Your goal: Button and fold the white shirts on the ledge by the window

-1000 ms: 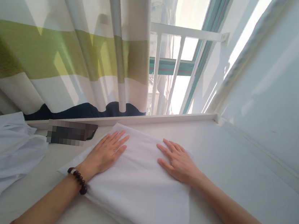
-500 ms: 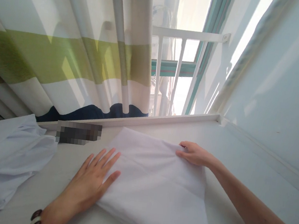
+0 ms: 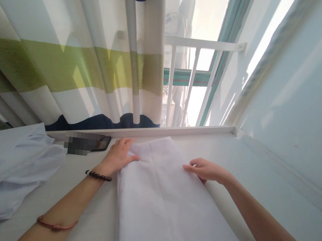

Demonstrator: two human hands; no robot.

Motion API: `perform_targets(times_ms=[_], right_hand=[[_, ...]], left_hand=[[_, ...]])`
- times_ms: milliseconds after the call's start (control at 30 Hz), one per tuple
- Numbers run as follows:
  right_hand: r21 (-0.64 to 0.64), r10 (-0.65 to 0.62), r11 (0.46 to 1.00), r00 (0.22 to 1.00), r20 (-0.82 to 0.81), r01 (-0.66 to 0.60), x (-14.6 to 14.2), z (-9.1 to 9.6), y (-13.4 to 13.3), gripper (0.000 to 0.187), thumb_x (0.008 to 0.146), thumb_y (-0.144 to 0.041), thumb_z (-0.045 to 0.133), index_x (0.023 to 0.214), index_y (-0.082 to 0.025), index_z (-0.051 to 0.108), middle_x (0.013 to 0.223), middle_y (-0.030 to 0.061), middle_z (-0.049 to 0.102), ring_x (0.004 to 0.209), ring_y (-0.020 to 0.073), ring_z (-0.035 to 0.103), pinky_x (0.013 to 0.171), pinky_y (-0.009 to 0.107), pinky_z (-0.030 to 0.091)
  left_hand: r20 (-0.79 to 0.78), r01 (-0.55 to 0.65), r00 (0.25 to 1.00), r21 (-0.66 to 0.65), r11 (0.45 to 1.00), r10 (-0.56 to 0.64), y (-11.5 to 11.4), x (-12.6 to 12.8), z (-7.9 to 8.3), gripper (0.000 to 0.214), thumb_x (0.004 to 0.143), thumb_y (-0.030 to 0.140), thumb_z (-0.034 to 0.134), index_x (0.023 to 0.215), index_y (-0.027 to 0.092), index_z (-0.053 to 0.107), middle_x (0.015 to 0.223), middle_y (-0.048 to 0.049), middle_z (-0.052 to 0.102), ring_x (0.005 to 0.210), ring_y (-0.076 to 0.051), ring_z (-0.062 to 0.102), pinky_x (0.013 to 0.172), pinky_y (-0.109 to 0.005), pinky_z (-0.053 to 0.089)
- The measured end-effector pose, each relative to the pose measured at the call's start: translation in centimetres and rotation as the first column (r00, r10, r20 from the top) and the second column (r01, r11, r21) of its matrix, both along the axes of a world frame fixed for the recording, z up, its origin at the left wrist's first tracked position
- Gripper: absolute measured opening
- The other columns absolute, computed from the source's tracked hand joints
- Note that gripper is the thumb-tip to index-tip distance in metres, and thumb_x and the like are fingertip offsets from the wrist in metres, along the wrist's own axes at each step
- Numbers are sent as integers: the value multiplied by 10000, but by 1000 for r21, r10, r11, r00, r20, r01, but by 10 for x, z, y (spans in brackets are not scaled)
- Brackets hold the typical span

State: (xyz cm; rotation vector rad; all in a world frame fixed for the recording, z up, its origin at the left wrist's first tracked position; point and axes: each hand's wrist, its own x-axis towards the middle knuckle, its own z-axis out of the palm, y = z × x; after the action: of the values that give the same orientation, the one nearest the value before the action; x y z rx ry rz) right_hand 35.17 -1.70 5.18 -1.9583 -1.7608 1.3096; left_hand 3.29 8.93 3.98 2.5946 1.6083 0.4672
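A folded white cloth (image 3: 168,203) lies on the white surface (image 3: 259,179) in front of me, its long side running away from me. My left hand (image 3: 120,155), with a dark bead bracelet at the wrist, grips the cloth's far left corner, thumb on top. My right hand (image 3: 205,169) pinches the cloth's right edge near the far end, fingers curled under it.
A crumpled pale blue garment (image 3: 4,171) lies at the left. A dark phone (image 3: 102,143) rests by the white ledge (image 3: 177,130). A striped curtain (image 3: 69,58) hangs behind; a window with white bars (image 3: 192,81) and a wall (image 3: 304,103) close the right.
The cloth has been turned so it now lies lengthwise. My left hand went from lying flat at the near left to gripping the far left corner. My right hand stayed on the right edge.
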Motion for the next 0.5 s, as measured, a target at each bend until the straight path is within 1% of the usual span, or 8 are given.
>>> perform_targets(times_ms=[33, 100, 167, 233, 300, 333, 400, 500], right_hand=[[75, -34, 997, 999, 35, 31, -7, -3, 3, 424, 830, -603, 552, 796, -180, 554, 815, 51, 638, 691, 167, 614, 539, 240, 462], [198, -54, 980, 995, 84, 37, -17, -8, 7, 332, 844, -510, 559, 780, -184, 549, 887, 59, 653, 749, 177, 611, 559, 237, 434], [282, -69, 959, 993, 96, 39, -20, -13, 9, 246, 840, -428, 559, 786, -188, 545, 913, 55, 661, 778, 178, 605, 581, 235, 418], [317, -88, 947, 992, 92, 54, -16, -16, 11, 210, 835, -395, 550, 779, -193, 537, 906, 43, 663, 772, 171, 599, 587, 232, 409], [319, -111, 945, 988, 104, 72, -8, -16, 13, 218, 829, -397, 554, 753, -194, 532, 880, 36, 661, 762, 169, 593, 588, 232, 402], [315, -122, 946, 987, 108, 82, -4, -16, 14, 219, 824, -398, 564, 749, -193, 539, 872, 36, 660, 765, 171, 592, 588, 232, 400], [303, -142, 948, 982, 123, 99, 3, -13, 19, 247, 817, -419, 579, 733, -189, 549, 831, 38, 653, 747, 171, 585, 569, 233, 391], [225, -168, 963, 983, 75, 147, 6, -10, 26, 365, 830, -535, 549, 717, -188, 562, 692, 20, 603, 633, 147, 545, 498, 230, 349]], left_hand=[[-10, 17, 1000, 65, 998, -17, -2, 1, -4, 644, 807, 435, 629, 1370, 150, 499, 1330, -170, 543, 1242, -340, 494, 1071, -500, 365], [-36, 88, 996, 166, 982, -83, -12, -3, -13, 530, 877, 430, 553, 1354, 200, 527, 1356, -139, 533, 1259, -313, 479, 1104, -504, 329], [-64, 146, 988, 151, 978, -138, -23, -13, -20, 510, 913, 482, 493, 1366, 249, 527, 1420, -112, 497, 1330, -305, 416, 1141, -512, 275], [-83, 148, 986, 55, 987, -144, -29, -23, -26, 563, 906, 565, 471, 1395, 288, 502, 1488, -97, 435, 1393, -315, 344, 1153, -516, 256], [-72, 107, 991, -16, 994, -108, -32, -31, -31, 631, 892, 615, 461, 1434, 293, 454, 1538, -105, 364, 1418, -322, 311, 1148, -505, 275], [-51, 68, 996, -20, 997, -69, -32, -32, -34, 679, 888, 629, 454, 1463, 270, 410, 1554, -125, 331, 1423, -325, 306, 1142, -500, 290], [6, -35, 999, 25, 999, 34, -36, -30, -41, 756, 903, 627, 414, 1512, 191, 305, 1566, -182, 283, 1428, -336, 296, 1129, -509, 308], [31, -142, 990, 63, 988, 140, -46, -19, -49, 794, 934, 590, 345, 1531, 85, 204, 1534, -248, 319, 1423, -355, 304, 1124, -540, 293]])
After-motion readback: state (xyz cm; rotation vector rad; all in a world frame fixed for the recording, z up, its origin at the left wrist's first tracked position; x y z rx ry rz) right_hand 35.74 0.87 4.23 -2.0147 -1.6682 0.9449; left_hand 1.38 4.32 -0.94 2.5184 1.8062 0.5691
